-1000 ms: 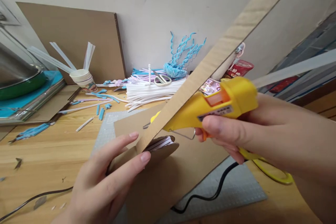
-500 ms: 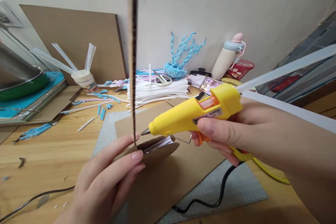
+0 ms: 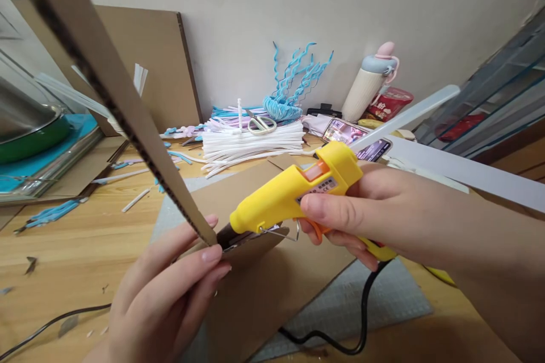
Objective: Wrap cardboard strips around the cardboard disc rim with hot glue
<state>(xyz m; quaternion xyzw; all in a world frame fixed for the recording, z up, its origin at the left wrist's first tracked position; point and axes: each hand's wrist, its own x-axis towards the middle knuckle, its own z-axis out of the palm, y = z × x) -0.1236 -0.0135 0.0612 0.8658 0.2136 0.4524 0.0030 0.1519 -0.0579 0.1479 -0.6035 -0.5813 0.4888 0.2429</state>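
Note:
My right hand is closed around a yellow hot glue gun, a finger at its orange trigger. A translucent glue stick sticks out of its back. The gun's dark nozzle points left, right at the foot of a tall cardboard strip. My left hand pinches that foot between its fingers, and the strip leans up to the left. Below the nozzle is a rounded cardboard piece with white material along its inside, partly hidden by the gun. Whether glue is flowing cannot be seen.
A cardboard sheet lies on a grey cutting mat, where the gun's black cable curves. Behind are white pipe cleaners, scissors, a curly blue pipe-cleaner piece, a phone and a bottle.
The cardboard strip has tipped from upright to leaning left. My right hand has brought the glue gun left and down, so its nozzle now reaches the strip's foot.

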